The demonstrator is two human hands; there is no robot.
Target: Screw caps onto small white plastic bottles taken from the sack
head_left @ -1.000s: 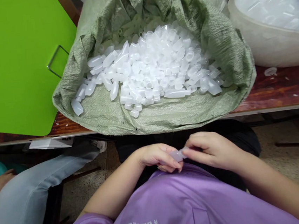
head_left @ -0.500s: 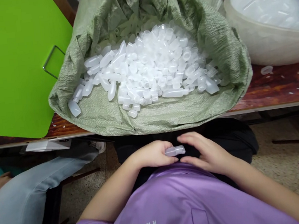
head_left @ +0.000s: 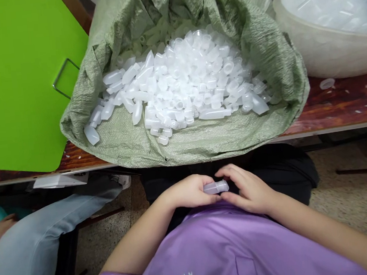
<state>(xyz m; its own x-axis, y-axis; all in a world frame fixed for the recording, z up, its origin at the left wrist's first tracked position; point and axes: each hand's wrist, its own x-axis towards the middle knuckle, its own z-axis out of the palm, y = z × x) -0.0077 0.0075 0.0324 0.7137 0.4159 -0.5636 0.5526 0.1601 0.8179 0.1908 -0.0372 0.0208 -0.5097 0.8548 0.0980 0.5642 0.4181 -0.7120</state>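
Note:
In my lap, my left hand (head_left: 193, 191) is closed around a small translucent plastic tube (head_left: 216, 187), whose wider ringed end sticks out to the right. My right hand (head_left: 248, 189) is just right of that end, thumb and fingers apart around it; whether a fingertip touches the tube is hard to make out. Above both hands, a pale green woven sack (head_left: 132, 149) lies with its mouth rolled back on the table. Inside it is a heap of whitish translucent plastic pieces (head_left: 190, 76), some short and ring-like, others long and tapered.
At the right stands a translucent bowl (head_left: 328, 54) heaped with white plastic pieces, a loose ring (head_left: 326, 83) beside it on the red-brown table (head_left: 336, 107). A bright green board (head_left: 19, 84) with a metal handle is at the left. Another person's jeans-clad leg (head_left: 35, 247) is at the lower left.
My right hand has come slightly closer to the tube, its fingers nearer the ringed end. My left hand keeps its hold with the tube hardly shifted.

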